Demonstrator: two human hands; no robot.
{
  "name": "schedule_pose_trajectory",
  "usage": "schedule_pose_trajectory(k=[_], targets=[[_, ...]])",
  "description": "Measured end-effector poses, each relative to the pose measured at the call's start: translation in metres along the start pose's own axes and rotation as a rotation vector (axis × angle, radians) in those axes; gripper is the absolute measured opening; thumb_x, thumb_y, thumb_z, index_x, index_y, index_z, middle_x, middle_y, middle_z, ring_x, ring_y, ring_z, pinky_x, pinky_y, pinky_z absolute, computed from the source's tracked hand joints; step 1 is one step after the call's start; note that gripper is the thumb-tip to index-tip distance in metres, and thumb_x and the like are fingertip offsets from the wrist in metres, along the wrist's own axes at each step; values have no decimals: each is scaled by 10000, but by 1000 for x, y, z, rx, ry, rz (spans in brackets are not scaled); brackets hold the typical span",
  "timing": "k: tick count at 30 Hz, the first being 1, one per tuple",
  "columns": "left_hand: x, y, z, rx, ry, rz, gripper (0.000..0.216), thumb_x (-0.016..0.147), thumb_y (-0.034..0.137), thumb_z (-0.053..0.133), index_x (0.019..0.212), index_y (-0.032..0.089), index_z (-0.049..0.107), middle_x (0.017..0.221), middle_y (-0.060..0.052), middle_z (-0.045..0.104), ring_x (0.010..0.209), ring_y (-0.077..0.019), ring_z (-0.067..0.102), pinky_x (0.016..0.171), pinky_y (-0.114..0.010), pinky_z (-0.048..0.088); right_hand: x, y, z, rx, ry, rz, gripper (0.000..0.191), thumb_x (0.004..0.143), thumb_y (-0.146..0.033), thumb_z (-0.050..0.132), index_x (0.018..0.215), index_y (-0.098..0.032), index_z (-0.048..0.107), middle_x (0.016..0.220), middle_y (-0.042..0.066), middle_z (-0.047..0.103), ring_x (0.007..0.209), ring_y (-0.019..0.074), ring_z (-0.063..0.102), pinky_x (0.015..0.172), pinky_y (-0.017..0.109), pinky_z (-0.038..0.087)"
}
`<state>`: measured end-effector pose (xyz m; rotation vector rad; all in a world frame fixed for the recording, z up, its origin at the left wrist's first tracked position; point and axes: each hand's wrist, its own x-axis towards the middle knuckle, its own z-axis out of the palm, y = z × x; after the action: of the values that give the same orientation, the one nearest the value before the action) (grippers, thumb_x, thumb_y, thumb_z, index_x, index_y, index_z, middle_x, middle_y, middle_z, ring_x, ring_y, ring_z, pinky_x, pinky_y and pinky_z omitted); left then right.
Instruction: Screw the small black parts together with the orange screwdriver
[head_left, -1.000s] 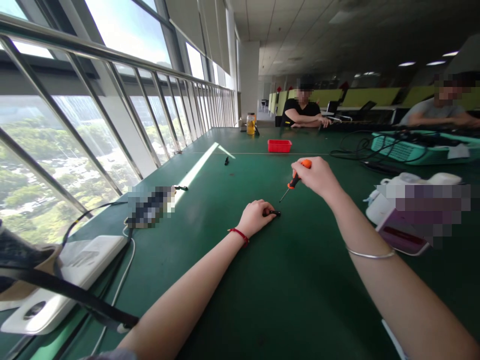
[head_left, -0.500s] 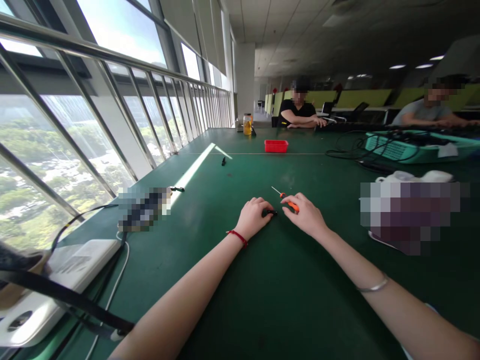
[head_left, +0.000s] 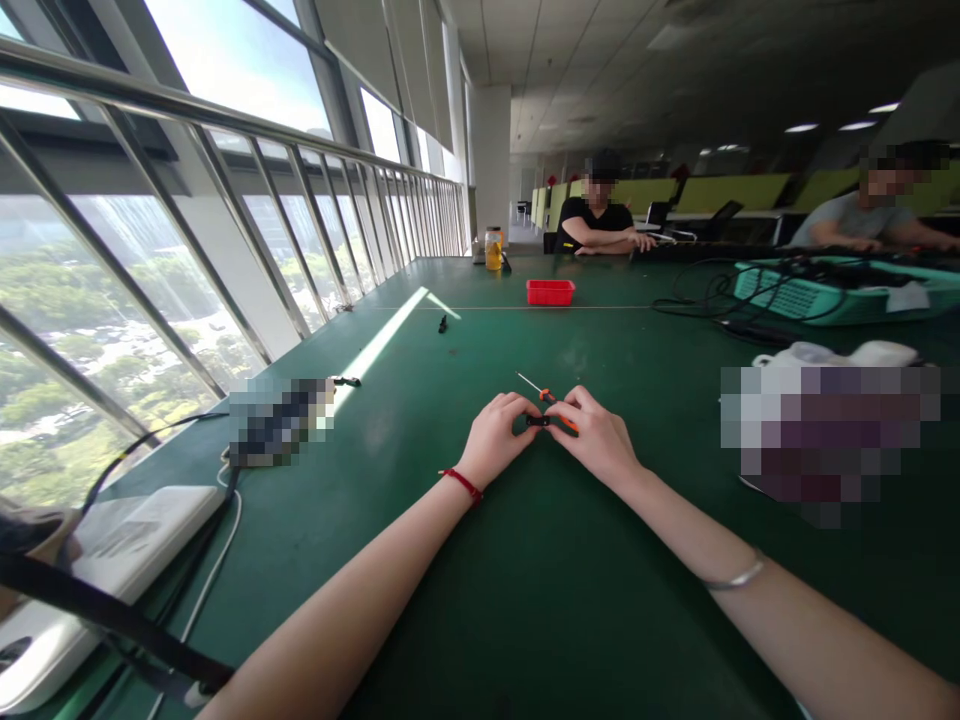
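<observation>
Both my hands meet at the middle of the green table (head_left: 525,600). My left hand (head_left: 495,440), with a red cord at the wrist, is closed and pinches one end of a small black part (head_left: 537,421). My right hand (head_left: 596,440) is closed on the other end of that part, with the orange-handled screwdriver (head_left: 546,396) tucked in its fingers. The screwdriver's thin metal shaft sticks out towards the far left, over the table.
A red tray (head_left: 550,291) and a jar of yellow liquid (head_left: 493,249) stand farther back. A small black piece (head_left: 442,323) lies left of centre. White devices and cables sit at my near left (head_left: 112,540). Two people sit at the far end.
My right hand came down from a raised position with the screwdriver and moved left to meet my left hand on the small black part. The screwdriver shaft now points away from me.
</observation>
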<state>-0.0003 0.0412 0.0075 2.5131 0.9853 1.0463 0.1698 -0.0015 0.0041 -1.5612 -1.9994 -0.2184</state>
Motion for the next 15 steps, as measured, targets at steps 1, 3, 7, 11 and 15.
schedule_pose_trajectory(k=[1, 3, 7, 11, 15], targets=[[0, 0, 0, -9, 1, -4, 44, 782, 172, 585, 817, 196, 596, 875, -12, 604, 870, -166, 543, 788, -283, 460, 0, 0, 0, 2, 9, -11, 169, 834, -294, 522, 941, -245, 644, 924, 32, 534, 718, 125, 567, 549, 224, 418], [0, 1, 0, -16, 12, -3, 37, 791, 179, 580, 821, 195, 595, 877, -15, 603, 865, -163, 548, 782, -278, 464, 2, 0, 0, 16, 14, -41, 184, 833, -275, 519, 968, -250, 641, 926, 31, 539, 715, 121, 569, 556, 222, 426], [-1, 1, 1, 17, 43, 27, 75, 800, 195, 578, 872, 203, 601, 921, -18, 608, 892, -162, 555, 793, -279, 466, 4, 2, 3, 3, 49, -83, 191, 834, -240, 512, 963, -247, 652, 899, 26, 541, 727, 119, 572, 563, 214, 421], [0, 1, 0, 30, 96, 34, 85, 802, 197, 584, 885, 199, 605, 944, -22, 615, 915, -161, 561, 813, -280, 467, 6, 2, 4, -36, 140, -94, 200, 839, -225, 500, 945, -241, 670, 900, 37, 540, 761, 126, 577, 588, 216, 422], [0, 0, 0, 30, 106, 39, 75, 815, 197, 581, 876, 196, 626, 934, -24, 626, 910, -157, 567, 815, -275, 473, 7, 0, 4, -67, 149, -127, 208, 842, -204, 493, 941, -228, 674, 899, 46, 550, 771, 129, 575, 604, 219, 425]])
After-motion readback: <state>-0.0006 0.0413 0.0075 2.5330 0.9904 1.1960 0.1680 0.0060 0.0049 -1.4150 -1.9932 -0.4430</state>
